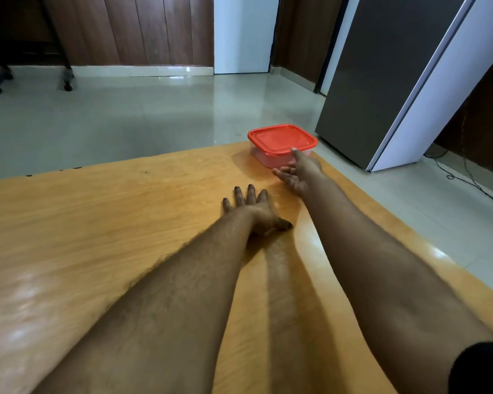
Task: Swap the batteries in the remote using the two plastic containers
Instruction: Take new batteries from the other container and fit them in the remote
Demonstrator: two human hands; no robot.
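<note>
The container (279, 157) has a clear, faintly pink-tinted body under a bright red lid (282, 137); the table (125, 211) is orange-yellow wood with a fine grain and pale glossy reflections; the floor (125, 115) is pale grey-green tile with a sheen; the wall panels (131, 29) are dark brown wood in vertical boards; the refrigerator (382, 81) is dark grey with a white side; a sleeve (481, 368) at the lower right is black.

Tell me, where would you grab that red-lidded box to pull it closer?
Probably by its near short end, coming from the person's side. The red-lidded box sits flat near the table's far edge, lid shut, and the right hand already reaches it, thumb at the lid rim, fingers low by the clear wall. The overhanging rim gives a lip to pinch.
</note>
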